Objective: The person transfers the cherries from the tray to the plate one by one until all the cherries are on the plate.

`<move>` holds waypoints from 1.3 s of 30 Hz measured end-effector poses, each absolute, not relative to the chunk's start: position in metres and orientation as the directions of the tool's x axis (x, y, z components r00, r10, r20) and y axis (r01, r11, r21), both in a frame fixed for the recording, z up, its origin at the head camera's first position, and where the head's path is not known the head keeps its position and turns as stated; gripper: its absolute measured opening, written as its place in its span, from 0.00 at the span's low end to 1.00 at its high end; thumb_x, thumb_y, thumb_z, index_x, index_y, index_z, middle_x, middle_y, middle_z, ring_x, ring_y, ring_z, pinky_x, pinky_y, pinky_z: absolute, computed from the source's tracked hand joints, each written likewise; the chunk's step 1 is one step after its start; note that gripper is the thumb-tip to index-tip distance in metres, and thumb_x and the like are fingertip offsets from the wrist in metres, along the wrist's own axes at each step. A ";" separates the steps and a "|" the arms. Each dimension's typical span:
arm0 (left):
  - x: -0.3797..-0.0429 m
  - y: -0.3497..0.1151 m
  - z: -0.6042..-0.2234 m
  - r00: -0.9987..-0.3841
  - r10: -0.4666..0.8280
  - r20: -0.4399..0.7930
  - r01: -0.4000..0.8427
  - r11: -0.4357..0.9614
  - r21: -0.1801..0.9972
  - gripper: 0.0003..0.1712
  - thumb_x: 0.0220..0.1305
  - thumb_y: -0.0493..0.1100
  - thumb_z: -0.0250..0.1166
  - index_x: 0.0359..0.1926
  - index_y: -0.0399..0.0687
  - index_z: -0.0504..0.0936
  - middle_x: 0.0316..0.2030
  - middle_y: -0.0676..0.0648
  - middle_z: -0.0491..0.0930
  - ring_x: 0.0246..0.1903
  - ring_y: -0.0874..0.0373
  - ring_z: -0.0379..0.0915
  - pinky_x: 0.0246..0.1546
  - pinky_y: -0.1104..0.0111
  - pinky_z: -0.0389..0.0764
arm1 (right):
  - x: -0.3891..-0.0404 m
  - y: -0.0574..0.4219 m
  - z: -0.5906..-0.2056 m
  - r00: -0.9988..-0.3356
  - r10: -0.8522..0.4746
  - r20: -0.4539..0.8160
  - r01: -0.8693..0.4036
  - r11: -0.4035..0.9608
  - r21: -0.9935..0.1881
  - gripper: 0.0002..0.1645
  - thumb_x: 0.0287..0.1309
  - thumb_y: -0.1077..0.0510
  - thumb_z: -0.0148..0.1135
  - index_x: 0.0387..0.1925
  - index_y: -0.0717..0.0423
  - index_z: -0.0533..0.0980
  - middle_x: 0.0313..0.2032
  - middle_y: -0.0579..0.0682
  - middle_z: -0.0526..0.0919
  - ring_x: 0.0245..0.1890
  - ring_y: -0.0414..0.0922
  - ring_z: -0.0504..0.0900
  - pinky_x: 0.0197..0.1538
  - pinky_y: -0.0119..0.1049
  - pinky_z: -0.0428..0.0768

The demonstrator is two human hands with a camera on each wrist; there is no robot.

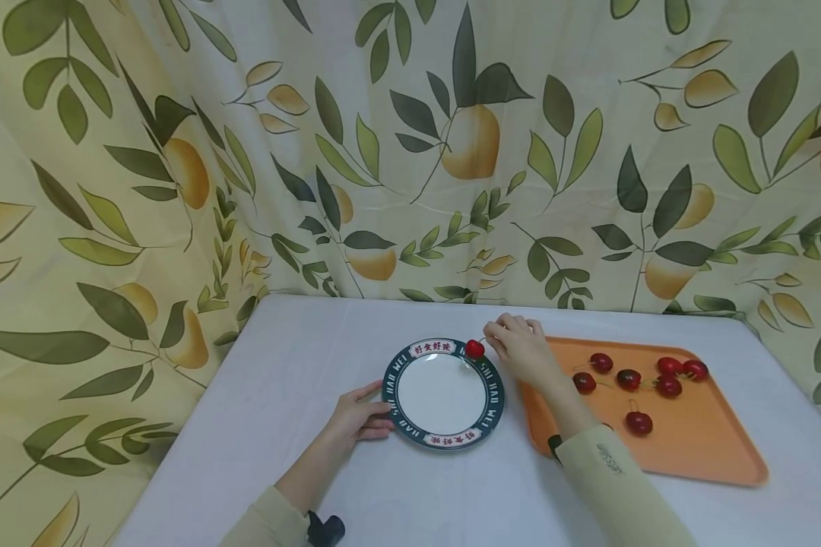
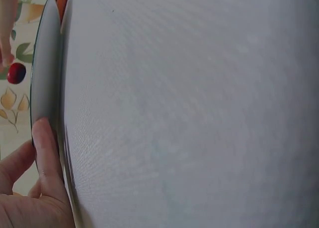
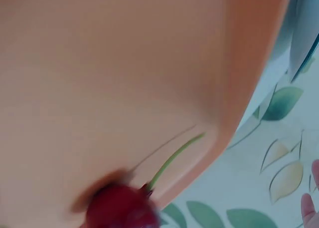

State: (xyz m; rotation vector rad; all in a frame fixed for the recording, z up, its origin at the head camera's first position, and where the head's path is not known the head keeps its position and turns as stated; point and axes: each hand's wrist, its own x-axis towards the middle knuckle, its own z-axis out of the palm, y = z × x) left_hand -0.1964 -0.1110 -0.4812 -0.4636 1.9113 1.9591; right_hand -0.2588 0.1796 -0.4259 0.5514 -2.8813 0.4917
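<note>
My left hand [image 1: 356,418] grips the near-left rim of a round plate [image 1: 441,393], white inside with a dark green lettered border. The left wrist view shows that plate edge-on, a finger [image 2: 46,148] lying along its underside and the thumb [image 2: 17,163] near its rim. Above the plate's far-right border, my right hand [image 1: 520,346] pinches a bright red cherry [image 1: 475,349] by its stem. That cherry [image 2: 16,73] hangs beneath the fingertips in the left wrist view. In the right wrist view, fingertips [image 3: 311,203] show only at the right edge.
Right of the plate lies an orange tray [image 1: 711,456] with several dark red cherries, among them one cherry [image 1: 638,423] near its middle. My right forearm crosses the tray's left side. A white cloth [image 1: 246,456] covers the table, and a leaf-patterned curtain [image 1: 424,220] hangs behind it.
</note>
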 end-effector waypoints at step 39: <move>-0.196 -0.111 -0.480 -0.877 0.036 -0.479 -0.479 -0.014 0.878 0.36 0.54 0.33 0.63 0.65 0.44 0.63 0.26 0.44 0.82 0.21 0.57 0.81 0.29 0.63 0.85 | -0.270 0.101 -0.458 -0.900 -0.399 0.175 -0.428 0.885 -0.184 0.05 0.62 0.57 0.53 0.38 0.47 0.74 0.33 0.48 0.70 0.39 0.48 0.68 0.55 0.51 0.64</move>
